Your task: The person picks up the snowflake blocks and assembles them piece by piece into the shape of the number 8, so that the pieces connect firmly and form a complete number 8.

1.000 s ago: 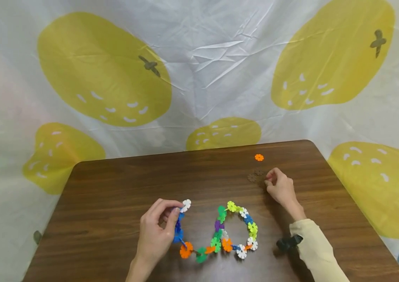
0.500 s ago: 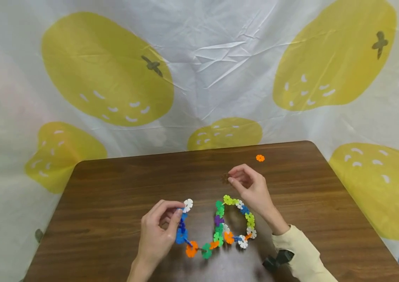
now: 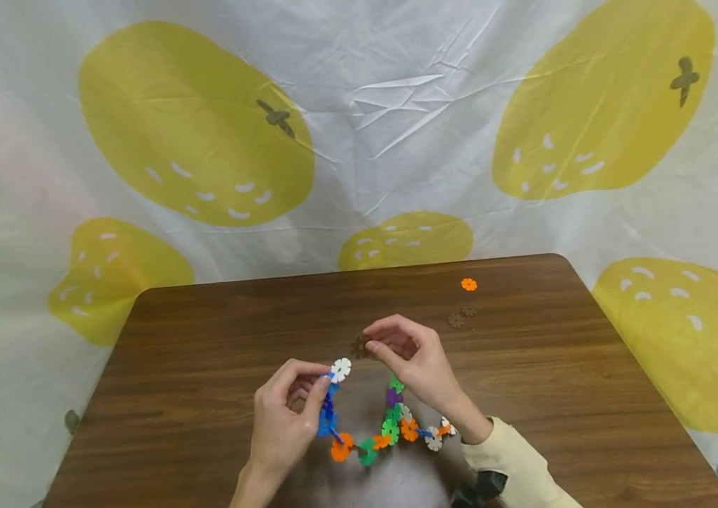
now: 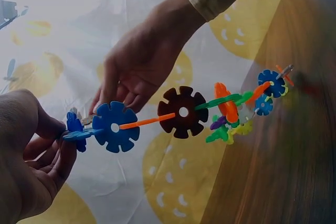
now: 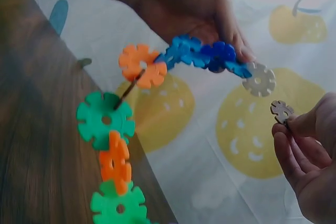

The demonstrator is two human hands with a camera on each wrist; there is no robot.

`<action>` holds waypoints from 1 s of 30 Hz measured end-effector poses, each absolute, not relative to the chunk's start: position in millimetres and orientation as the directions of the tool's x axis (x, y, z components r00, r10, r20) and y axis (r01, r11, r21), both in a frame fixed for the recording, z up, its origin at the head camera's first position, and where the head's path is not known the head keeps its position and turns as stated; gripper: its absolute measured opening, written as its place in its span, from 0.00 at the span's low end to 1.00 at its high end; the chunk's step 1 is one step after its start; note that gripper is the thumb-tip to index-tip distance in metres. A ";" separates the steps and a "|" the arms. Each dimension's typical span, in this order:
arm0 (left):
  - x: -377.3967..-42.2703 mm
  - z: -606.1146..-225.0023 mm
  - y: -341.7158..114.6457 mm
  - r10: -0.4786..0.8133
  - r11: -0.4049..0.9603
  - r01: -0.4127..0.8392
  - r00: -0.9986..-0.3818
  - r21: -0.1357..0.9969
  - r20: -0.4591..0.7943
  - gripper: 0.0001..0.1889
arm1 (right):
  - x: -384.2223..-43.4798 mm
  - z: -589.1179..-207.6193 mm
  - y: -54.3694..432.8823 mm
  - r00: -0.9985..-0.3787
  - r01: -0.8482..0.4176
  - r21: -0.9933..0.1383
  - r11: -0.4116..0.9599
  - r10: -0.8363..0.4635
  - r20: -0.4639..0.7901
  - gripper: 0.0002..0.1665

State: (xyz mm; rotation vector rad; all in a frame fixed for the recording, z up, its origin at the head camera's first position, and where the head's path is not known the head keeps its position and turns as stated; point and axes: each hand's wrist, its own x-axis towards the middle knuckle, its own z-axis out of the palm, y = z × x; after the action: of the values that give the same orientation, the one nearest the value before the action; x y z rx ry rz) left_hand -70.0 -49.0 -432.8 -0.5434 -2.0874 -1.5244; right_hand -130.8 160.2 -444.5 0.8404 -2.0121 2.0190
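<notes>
A chain of interlocking plastic flower discs in several colours hangs from my left hand, which pinches it at a blue disc near one end. The end piece, a white disc, sticks out past those fingertips. Between thumb and fingers my right hand pinches a brown flower disc, just right of and above the white one. In the right wrist view the brown disc and white disc are a short gap apart. My right hand and forearm hide part of the chain's looped far end in the head view.
Two loose brown discs and an orange disc lie at the back right of the wooden table. Behind the table hangs a pale curtain with yellow fruit prints.
My right hand has come left from the loose brown discs, carrying one of them toward the white end disc. My left hand stays nearly in place, still holding the chain.
</notes>
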 end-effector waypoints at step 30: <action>-70.7 -434.9 -49.9 0.032 0.414 0.626 -0.736 0.661 0.676 0.11 | -116.7 -456.4 136.9 -0.854 -0.384 -0.883 -0.269 -0.261 0.451 0.05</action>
State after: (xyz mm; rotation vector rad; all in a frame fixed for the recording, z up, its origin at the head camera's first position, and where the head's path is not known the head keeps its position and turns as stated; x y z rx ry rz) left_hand -70.7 -49.9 -434.9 -0.5559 -2.0910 -1.3272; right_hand -116.7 136.9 -456.4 0.8191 -1.8468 2.2983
